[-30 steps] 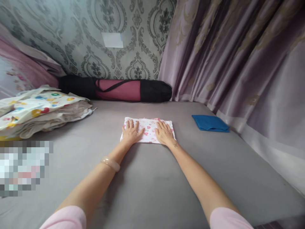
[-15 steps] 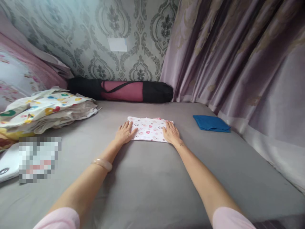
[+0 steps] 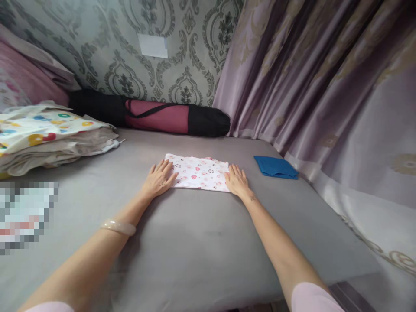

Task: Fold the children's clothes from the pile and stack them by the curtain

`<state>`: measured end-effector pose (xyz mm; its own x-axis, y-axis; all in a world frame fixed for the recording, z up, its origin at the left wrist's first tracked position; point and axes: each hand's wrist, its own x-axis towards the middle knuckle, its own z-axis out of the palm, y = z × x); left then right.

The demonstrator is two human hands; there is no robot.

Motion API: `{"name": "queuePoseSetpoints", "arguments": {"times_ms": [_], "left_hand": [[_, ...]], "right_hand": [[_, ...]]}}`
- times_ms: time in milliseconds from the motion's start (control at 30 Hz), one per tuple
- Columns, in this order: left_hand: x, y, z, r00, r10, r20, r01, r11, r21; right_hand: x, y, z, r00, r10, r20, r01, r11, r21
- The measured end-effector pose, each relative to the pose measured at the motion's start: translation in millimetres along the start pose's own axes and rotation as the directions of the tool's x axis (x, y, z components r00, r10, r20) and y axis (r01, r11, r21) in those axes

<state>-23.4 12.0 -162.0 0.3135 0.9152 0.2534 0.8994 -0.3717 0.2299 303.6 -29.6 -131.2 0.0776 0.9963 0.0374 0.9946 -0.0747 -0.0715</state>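
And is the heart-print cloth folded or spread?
Folded: the cloth lies as a flat rectangle, pink fabric peeking past its far edge.

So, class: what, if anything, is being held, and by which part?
Nothing looks gripped: the left hand and right hand lie open, touching opposite ends of the folded printed cloth.

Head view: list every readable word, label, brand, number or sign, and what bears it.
No readable text anywhere.
White folded cloth with pink hearts: no legible words.
Pale pixelated patch at the left edge: obscured, unreadable.
Left hand and right wrist: small dark marks, too small to read.
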Motion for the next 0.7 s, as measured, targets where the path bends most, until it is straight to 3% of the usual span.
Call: {"name": "queuePoseSetpoints", "arguments": {"times_ms": [200,433,567,700], "left_hand": [[-2,2,-3.8,0.998,0.051,0.036,-0.051,0.999,0.009],[-2,2,-4.9,0.996,0.049,0.068,-0.048,0.999,-0.017],[-2,3,-5.3,0.997,0.048,0.062,-0.047,0.999,-0.028],[-2,3,-5.8,0.997,0.055,0.046,-0.054,0.998,-0.026]], "right_hand": [[15,-33,0,0.983,-0.164,-0.083,0.169,0.985,0.046],[25,-26,25,0.996,-0.093,0.01,0.092,0.993,0.072],[27,-27,15,0.994,-0.083,0.078,0.078,0.995,0.06],[31,-48,0,0.99,-0.07,0.119,0.067,0.997,0.031]]}}
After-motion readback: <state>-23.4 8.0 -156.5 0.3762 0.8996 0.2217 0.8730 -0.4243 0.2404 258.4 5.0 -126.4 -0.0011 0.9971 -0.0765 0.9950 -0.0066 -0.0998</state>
